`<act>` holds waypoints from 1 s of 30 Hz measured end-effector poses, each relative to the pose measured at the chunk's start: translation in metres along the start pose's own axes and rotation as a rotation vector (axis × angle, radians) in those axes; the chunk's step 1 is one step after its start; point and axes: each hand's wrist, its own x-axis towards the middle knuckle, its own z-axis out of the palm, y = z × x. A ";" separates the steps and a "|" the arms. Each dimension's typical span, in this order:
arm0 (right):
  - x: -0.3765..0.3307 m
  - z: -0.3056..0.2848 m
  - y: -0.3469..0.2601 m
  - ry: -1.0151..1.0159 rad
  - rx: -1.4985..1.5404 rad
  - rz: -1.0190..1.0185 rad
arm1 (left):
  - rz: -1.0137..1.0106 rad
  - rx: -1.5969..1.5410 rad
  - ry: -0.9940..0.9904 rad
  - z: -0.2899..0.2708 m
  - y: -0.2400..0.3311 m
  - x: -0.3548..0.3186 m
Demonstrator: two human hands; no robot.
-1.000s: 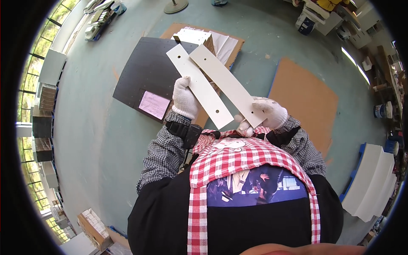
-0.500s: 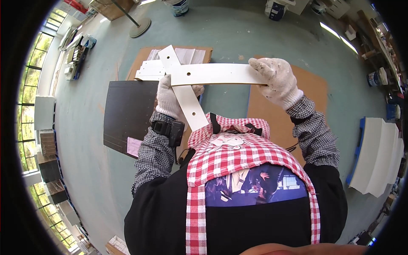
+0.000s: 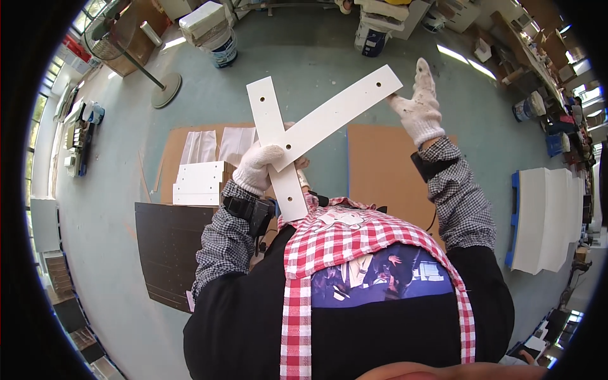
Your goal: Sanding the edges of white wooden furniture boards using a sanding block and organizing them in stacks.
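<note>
Two narrow white boards with drilled holes cross each other in front of my apron. My gloved left hand [image 3: 256, 166] is closed around them where they overlap. The lower board [image 3: 270, 117] runs from the far side down to the apron. Lying over it, the upper board [image 3: 339, 115] slants up to the right. My gloved right hand [image 3: 419, 109] is beside the upper board's far right end, fingers stretched upward and thumb side near its corner. Whether it touches that corner I cannot tell. Part of the left hand's grip is hidden beneath the boards.
White drilled boards [image 3: 197, 185] are stacked left of my left hand, by a dark panel [image 3: 171, 244]. Pale sheets [image 3: 199, 149] lie on cardboard behind. Brown cardboard [image 3: 383, 164] covers floor at right. Farther off stand a fan base [image 3: 166, 90], a bucket [image 3: 223, 52] and white panels [image 3: 538, 218].
The upper board has swung from nearly level to slanting up rightward. My right hand has loosened from its end, fingers now extended. The view has tilted up, showing more of the far floor.
</note>
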 end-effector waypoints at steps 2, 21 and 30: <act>0.015 0.033 -0.011 -0.160 0.538 0.293 | 0.073 -0.030 0.018 -0.013 0.009 0.028; -0.064 0.158 -0.139 -1.320 1.004 0.122 | 0.518 -0.325 0.580 -0.069 -0.056 -0.042; -0.057 0.232 -0.191 -1.711 1.052 -0.186 | 0.853 -0.296 0.878 -0.078 -0.053 -0.048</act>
